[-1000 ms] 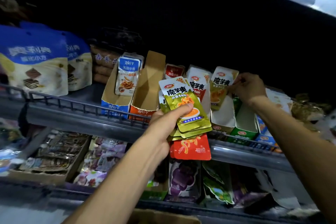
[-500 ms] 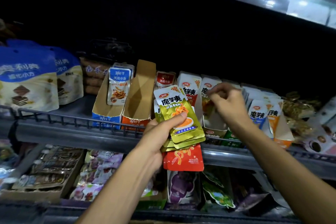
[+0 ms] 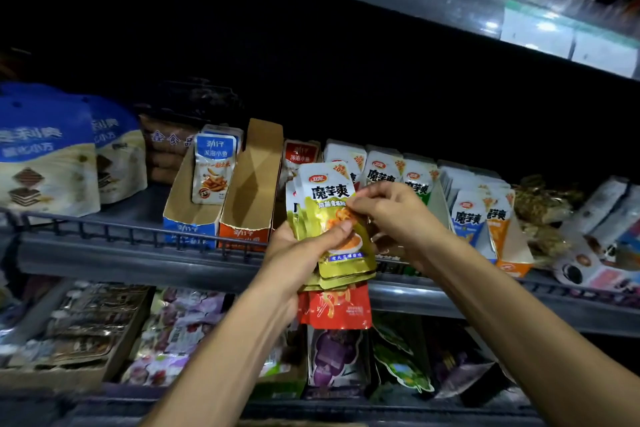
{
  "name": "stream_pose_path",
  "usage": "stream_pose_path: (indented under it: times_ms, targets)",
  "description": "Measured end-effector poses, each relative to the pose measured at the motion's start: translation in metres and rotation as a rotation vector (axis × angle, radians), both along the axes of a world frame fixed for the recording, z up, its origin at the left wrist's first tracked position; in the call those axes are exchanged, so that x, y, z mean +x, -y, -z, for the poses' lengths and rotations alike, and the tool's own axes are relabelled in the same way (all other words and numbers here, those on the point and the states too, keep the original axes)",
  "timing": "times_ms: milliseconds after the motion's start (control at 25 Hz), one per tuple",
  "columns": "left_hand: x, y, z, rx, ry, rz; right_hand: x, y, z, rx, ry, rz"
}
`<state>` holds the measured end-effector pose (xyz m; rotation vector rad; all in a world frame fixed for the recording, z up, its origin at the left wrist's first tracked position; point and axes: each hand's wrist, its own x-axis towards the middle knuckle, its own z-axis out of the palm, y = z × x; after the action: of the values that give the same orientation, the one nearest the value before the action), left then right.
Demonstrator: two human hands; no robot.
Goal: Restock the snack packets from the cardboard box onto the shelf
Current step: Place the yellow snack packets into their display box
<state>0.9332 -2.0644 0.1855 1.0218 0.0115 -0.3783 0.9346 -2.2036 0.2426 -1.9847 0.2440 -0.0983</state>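
The wire-railed shelf [image 3: 145, 253] is already partly stocked. Rows of white konjac snack packets [image 3: 381, 172] are stood upright in display cartons to the right of centre, so part of the restocking is judged done. A fanned stack of packets is not yet shelved, so more is left. The cardboard box of the task cannot be made out with certainty.

Two open cartons are seen left of centre. The blue-fronted carton [image 3: 188, 229] holds fish-snack packets standing at its back. The orange-fronted carton [image 3: 244, 234] beside it appears empty.

The stack of yellow-green packets [image 3: 329, 218], with a red packet [image 3: 336, 308] at the bottom, is gripped in the left hand [image 3: 298, 253] in front of the shelf rail. The top packet is pinched at its right edge by the right hand [image 3: 391, 215].
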Motion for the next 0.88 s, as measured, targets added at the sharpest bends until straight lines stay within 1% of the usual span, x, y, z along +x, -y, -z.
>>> stream_pose_path:
  times_ms: [80,240,400,440,520,600,680,720,800,880]
  targets:
    - [0.000,-0.001,0.000,0.013,0.018,-0.012,-0.002,-0.003,0.002,-0.007,-0.033,-0.028]
    - [-0.001,-0.005,-0.001,-0.005,-0.026,0.024,0.003,-0.001,0.003,0.127,0.010,0.044]
    - [0.006,-0.014,-0.003,-0.042,-0.042,-0.012,0.012,0.011,0.006,0.402,-0.016,0.177]
    - [0.007,-0.016,-0.003,-0.049,-0.047,-0.019,0.015,0.016,0.007,0.433,0.029,0.216]
    - [0.008,-0.018,-0.002,-0.062,-0.072,-0.032,0.026,0.031,0.001,0.440,0.234,0.357]
    - [0.008,-0.019,0.000,-0.067,-0.104,-0.037,0.038,0.054,-0.010,0.350,0.481,0.478]
    - [0.010,-0.021,0.000,-0.069,-0.122,-0.041,0.051,0.071,-0.018,0.160,0.626,0.459]
    - [0.011,-0.021,0.000,-0.072,-0.124,-0.041,0.057,0.076,-0.018,0.042,0.637,0.438]
    - [0.012,-0.021,0.000,-0.068,-0.123,-0.039,0.071,0.082,-0.010,-0.148,0.570,0.411]
    - [0.012,-0.020,-0.001,-0.064,-0.118,-0.033,0.083,0.086,0.005,-0.196,0.477,0.353]
